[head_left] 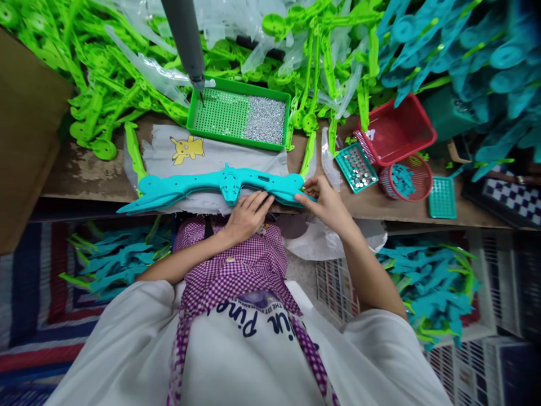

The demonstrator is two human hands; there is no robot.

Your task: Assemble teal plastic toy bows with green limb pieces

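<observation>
A long turquoise plastic toy bow body [194, 183] lies along the table's front edge, with a lime green arm [134, 151] standing up at its left end and a similar green arm [309, 155] at its right. My left hand [249, 214] rests its fingers on the body's near edge, right of the middle; the thumb is hidden. At the right end, my right hand [324, 204] pinches the tip of the body between thumb and fingers. Beneath the body is a grey cloth [220, 155] with a yellow cartoon figure.
An electric screwdriver [190, 51] hangs over a green tray [239, 141] of screws. To the right are a teal tray [358, 169] of small metal parts, a red bin [401, 129] and a red basket [386, 183] of turquoise pieces. Green parts [127, 67] and turquoise parts [465, 45] are heaped behind.
</observation>
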